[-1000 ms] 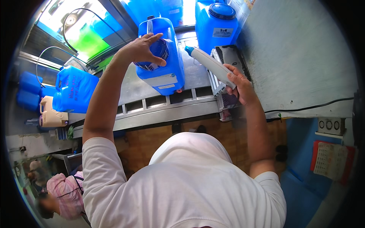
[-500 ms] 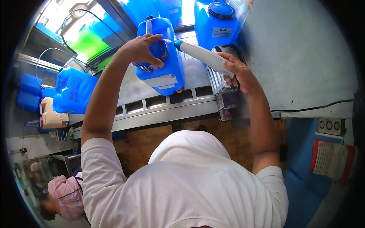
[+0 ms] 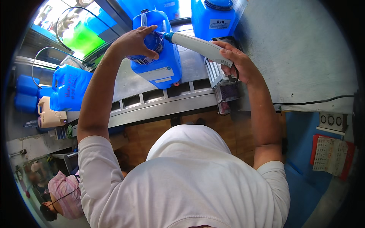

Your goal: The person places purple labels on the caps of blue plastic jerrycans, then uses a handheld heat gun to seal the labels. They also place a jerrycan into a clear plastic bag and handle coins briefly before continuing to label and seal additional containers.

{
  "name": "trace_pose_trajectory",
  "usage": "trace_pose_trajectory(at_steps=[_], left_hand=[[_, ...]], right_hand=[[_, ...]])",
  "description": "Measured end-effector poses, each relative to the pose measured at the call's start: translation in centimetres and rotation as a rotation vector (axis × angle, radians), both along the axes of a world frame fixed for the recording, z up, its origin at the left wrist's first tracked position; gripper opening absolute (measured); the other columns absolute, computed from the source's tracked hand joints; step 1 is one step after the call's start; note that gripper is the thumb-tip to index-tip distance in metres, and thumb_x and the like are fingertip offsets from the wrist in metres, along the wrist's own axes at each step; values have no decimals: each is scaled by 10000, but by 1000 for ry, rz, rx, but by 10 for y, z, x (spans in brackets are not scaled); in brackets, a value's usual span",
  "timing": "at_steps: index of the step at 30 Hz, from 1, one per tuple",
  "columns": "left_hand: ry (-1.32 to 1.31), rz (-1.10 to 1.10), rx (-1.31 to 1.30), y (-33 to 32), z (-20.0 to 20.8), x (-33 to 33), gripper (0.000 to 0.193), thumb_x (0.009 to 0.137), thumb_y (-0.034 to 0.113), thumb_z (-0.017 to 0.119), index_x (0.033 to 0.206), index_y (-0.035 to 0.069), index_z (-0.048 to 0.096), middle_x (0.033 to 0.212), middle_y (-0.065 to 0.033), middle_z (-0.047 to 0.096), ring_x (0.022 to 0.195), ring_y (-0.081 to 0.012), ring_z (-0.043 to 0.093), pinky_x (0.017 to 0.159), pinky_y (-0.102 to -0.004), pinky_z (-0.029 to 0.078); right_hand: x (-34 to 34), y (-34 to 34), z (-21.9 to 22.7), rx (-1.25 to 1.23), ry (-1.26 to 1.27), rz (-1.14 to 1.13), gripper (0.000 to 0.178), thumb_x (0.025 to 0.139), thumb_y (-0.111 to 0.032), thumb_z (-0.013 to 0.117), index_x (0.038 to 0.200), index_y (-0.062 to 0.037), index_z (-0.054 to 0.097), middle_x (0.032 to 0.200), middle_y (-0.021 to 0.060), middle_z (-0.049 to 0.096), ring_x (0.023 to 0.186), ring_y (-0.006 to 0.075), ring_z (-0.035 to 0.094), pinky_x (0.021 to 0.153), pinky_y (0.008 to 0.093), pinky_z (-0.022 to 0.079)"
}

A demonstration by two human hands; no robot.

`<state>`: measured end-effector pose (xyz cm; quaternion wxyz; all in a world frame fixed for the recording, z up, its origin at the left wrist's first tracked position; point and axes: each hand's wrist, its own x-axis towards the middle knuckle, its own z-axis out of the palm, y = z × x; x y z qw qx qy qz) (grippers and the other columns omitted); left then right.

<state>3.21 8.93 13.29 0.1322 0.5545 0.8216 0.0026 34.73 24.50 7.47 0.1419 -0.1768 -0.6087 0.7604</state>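
A blue plastic water jug (image 3: 169,62) stands on the metal counter, its large round cap (image 3: 155,45) facing me and a pale label below. My left hand (image 3: 138,42) grips that cap from above, thumb on the near side and fingers spread toward the handle. My right hand (image 3: 239,62) is wrapped round a long white heat gun (image 3: 199,46), with a dark cord hanging by the wrist. Its blue nozzle points left at the cap's edge, close to my left fingertips. Whether the nozzle touches the cap, I cannot tell.
Another blue jug (image 3: 213,22) stands behind to the right. To the left are a blue jug (image 3: 72,87) and a beige one (image 3: 49,114). A metal rack (image 3: 216,74) sits below my right hand. A person in pink (image 3: 64,190) is at the lower left.
The whole scene has shifted slightly up and left in view. Both hands keep their places at the jug, the nozzle still beside the cap.
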Motion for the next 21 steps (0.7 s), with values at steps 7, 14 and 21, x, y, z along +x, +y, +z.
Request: trace_pose_trajectory(at_steps=[7,14,21], left_hand=[[-24,9,13,0,-2,-1,1203,527,486,935,1548,308,326,1568,-128,368,1396,-387,420,1126,-537,401],[-49,-41,130,-12,-4,-10,1200,532,506,925,1546,236,342,1555,-148,379,1412,-398,388,1135,-512,390],[-366,96,709,-68,-63,-42,1301,508,535,944,1566,182,273,1533,-224,369,1407,-384,398,1138,-495,377]], right_hand=[[-1,3,-1,25,-22,-8,583,944,-417,588,1394,-57,495,964,98,676,545,34,498,438,156,374],[21,0,-16,-76,13,17,584,917,-382,622,1402,-79,501,989,98,667,583,58,492,510,190,422],[41,-7,-26,-186,-9,-92,612,902,-360,667,1401,-60,478,1025,146,681,589,54,542,521,177,478]])
